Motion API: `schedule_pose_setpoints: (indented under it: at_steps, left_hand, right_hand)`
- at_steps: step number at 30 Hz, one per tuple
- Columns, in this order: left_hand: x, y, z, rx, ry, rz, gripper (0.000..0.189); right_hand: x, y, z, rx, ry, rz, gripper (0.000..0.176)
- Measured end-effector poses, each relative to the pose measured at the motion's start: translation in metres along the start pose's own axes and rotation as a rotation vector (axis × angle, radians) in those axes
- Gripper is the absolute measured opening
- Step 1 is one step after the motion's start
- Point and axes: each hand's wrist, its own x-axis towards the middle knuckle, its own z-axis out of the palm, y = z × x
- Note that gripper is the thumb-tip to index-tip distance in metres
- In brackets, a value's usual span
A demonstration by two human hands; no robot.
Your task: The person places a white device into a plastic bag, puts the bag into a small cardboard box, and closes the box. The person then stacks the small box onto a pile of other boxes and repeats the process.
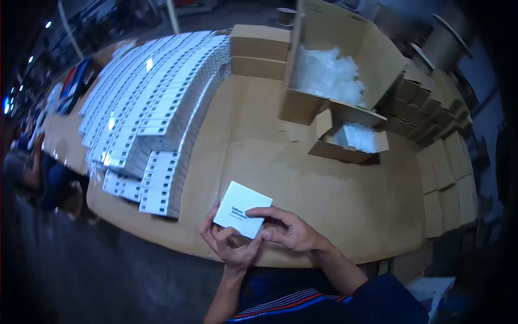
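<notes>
A small white square box (243, 202) with dark printed lettering on its face is held just above the near edge of the table. My left hand (229, 243) grips it from below and along its left side, fingers curled round it. From the right, my right hand (288, 229) holds the same box, its index finger lying across the face by the print and its thumb at the lower right edge. To the left stand long rows of stacked white boxes (145, 92), their dark-marked ends facing up.
A large open carton (307, 105) with clear plastic wrap (329, 73) stands at the back, a smaller open carton (337, 152) with wrapped contents before it. Brown boxes (259, 43) sit behind; more brown boxes (445, 178) line the right edge. Another person (32, 167) is far left.
</notes>
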Motion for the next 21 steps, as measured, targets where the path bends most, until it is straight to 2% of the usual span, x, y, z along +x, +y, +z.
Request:
schedule_pose_setpoints:
  at_steps: [2,4,5,6,8,9,10,12,15,16,19,21]
  left_hand:
    - [0.011,-0.005,0.030,-0.022,-0.047,0.084,0.050]
    - [0.033,0.004,0.052,0.040,-0.212,0.118,0.047]
    - [0.046,0.011,0.063,0.077,-0.291,0.135,0.045]
    - [0.065,0.021,0.074,0.062,-0.311,0.177,0.035]
    - [0.100,0.012,0.093,0.012,-0.453,0.165,0.028]
    - [0.117,0.010,0.106,-0.009,-0.525,0.156,0.024]
    - [0.140,0.019,0.124,0.041,-0.498,0.260,0.016]
    - [0.182,0.023,0.170,0.083,-0.478,0.355,0.016]
    - [0.248,0.013,0.269,0.225,-0.342,0.631,0.031]
    - [0.267,0.007,0.299,0.331,-0.268,0.731,0.036]
    - [0.292,-0.023,0.349,0.760,-0.426,0.292,0.040]
    - [0.300,-0.037,0.364,0.757,-0.449,0.195,0.038]
  right_hand:
    - [-0.003,-0.007,-0.014,-0.023,0.150,-0.058,0.040]
    - [-0.004,-0.025,-0.035,-0.124,0.277,-0.039,0.031]
    - [-0.005,-0.026,-0.048,-0.162,0.336,-0.105,0.028]
    - [-0.006,-0.027,-0.063,-0.199,0.393,-0.167,0.025]
    - [-0.010,-0.035,-0.091,-0.244,0.476,-0.262,0.021]
    - [-0.013,-0.054,-0.102,-0.170,0.516,-0.232,0.021]
    - [-0.015,-0.064,-0.121,-0.304,0.560,-0.276,0.022]
    - [-0.018,-0.089,-0.158,-0.587,0.661,-0.352,0.023]
    - [0.004,-0.168,-0.207,-1.097,0.865,-0.455,0.021]
    - [0.013,-0.182,-0.221,-1.116,0.876,-0.424,0.021]
    - [0.044,-0.208,-0.263,-1.205,0.901,-0.386,0.023]
    - [0.065,-0.216,-0.289,-1.229,0.879,-0.384,0.025]
